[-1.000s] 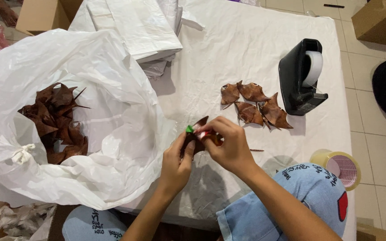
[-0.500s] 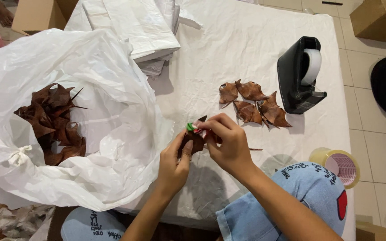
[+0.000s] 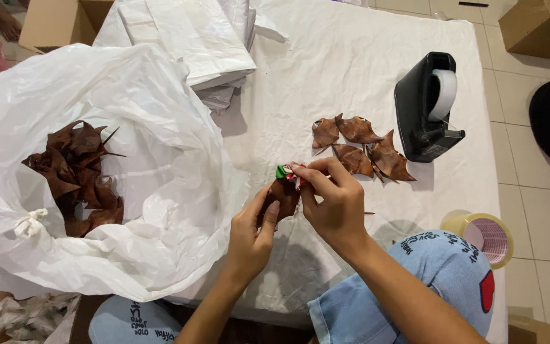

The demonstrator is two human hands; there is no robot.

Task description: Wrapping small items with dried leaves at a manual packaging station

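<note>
My left hand [image 3: 254, 232] pinches a brown dried leaf [image 3: 282, 194] from below, over the white-covered table [image 3: 326, 76]. My right hand [image 3: 331, 197] grips the top of the same leaf, where a small green and red piece [image 3: 284, 172] sits at my fingertips. Several more brown leaves [image 3: 361, 146] lie flat on the cloth just beyond my right hand.
A large white plastic bag [image 3: 97, 191] full of brown leaves [image 3: 74, 175] lies open on the left. A black tape dispenser [image 3: 426, 108] stands at the right, a roll of clear tape [image 3: 482, 236] near my knee. Folded white bags [image 3: 179, 38] and cardboard boxes [image 3: 49, 22] lie beyond.
Both hands stay on the leaf and have shifted only slightly; the leaf's tip now sits lower between my fingers.
</note>
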